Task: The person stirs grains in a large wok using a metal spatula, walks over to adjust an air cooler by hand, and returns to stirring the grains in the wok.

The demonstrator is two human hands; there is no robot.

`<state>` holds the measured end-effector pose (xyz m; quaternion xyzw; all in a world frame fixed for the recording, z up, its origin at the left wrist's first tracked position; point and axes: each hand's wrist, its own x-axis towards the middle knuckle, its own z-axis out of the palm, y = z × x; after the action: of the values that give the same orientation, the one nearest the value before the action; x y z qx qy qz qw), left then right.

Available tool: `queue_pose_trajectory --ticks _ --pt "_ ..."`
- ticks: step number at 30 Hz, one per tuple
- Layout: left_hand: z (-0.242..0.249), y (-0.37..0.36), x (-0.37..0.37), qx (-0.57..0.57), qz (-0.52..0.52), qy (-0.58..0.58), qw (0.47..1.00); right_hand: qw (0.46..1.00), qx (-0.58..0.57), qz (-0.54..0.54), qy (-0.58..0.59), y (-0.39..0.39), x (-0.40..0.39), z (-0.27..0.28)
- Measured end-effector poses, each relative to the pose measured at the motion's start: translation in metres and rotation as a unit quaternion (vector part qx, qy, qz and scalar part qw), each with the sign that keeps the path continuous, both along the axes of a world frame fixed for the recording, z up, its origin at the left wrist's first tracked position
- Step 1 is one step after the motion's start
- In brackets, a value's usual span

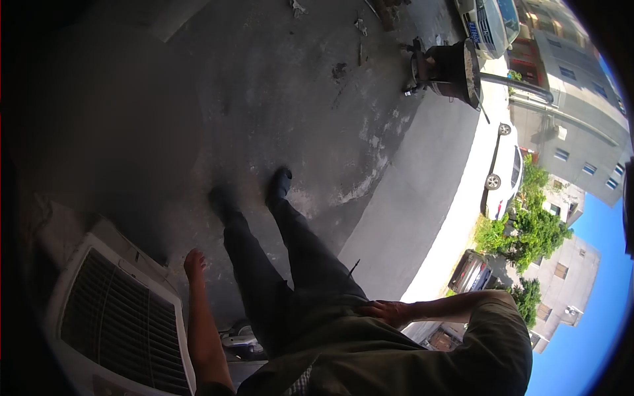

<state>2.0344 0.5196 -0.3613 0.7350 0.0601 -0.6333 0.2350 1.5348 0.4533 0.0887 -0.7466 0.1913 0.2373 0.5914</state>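
Observation:
My left hand [195, 263] hangs at my side beside a white-framed unit with dark slats [122, 323]. Its fingers are loosely curled and somewhat apart, with nothing visible in them. At my waist, my right hand [389, 312] lies against the dark clothing, its fingers stretched out near the hem of my shirt [422, 360]. A thin dark strip [354, 267] sticks out from the trousers near that hand. My legs in dark trousers [307, 244] stand on the grey floor, the left foot blurred.
The view is turned sideways. A dark drum-like stove [456, 71] with a pipe [515, 84] stands on the grey ground [284, 105]. Debris [361, 28] lies nearby. Beyond are a white car [505, 175], a dark car [469, 272], trees [528, 231] and buildings [561, 264].

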Motion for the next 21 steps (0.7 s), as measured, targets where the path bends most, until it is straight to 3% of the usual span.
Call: queue_pose_trajectory --ticks 5,11,15,18,21 --pt "0.040 -0.120 0.053 -0.072 -0.027 -0.071 0.994 0.992 -0.096 -0.069 -0.050 -0.017 0.004 0.023" --pt "0.118 -0.236 0.051 -0.108 -0.093 -0.098 0.985 0.958 -0.191 -0.185 -0.112 -0.017 -0.021 0.032" --pt "0.140 -0.282 -0.005 -0.084 -0.156 -0.089 0.980 0.940 -0.226 -0.238 -0.093 -0.019 -0.061 0.020" --pt "0.166 -0.311 -0.086 -0.075 -0.242 -0.109 0.961 0.927 -0.243 -0.275 -0.082 -0.048 -0.100 0.026" --pt "0.164 -0.342 -0.173 -0.072 -0.312 -0.057 0.945 0.895 -0.277 -0.340 -0.078 -0.065 -0.147 0.032"
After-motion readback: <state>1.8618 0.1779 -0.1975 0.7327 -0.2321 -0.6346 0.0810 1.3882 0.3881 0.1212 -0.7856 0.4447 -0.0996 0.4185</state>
